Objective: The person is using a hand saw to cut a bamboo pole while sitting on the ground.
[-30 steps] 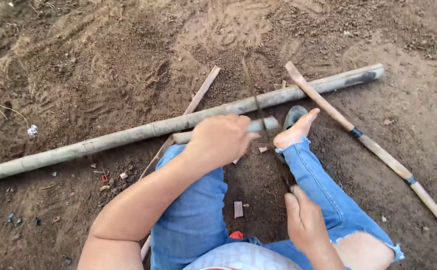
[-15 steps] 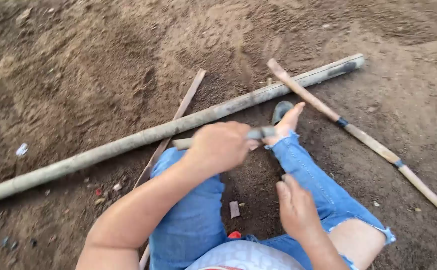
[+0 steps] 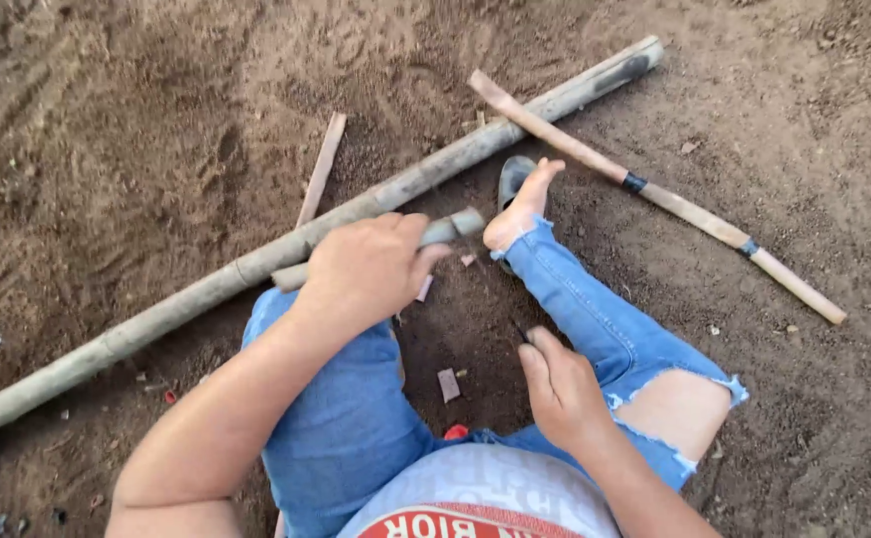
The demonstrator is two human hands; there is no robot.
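The long bamboo pole [image 3: 256,264] runs from 8 to 2 o'clock across the dirt. Just before it, the left hand [image 3: 371,269] closes around a short stick [image 3: 450,228] on the same axis. At 5 o'clock, the right hand [image 3: 560,389] pinches something too hidden to tell.

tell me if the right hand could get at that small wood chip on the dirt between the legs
Probably yes. The right hand rests just right of the small wood chip, which lies in the open on the dirt between the jeans-clad legs, with nothing covering it.

left hand [image 3: 371,269]: closed, arm outstretched | right hand [image 3: 560,389]: curled, near lap
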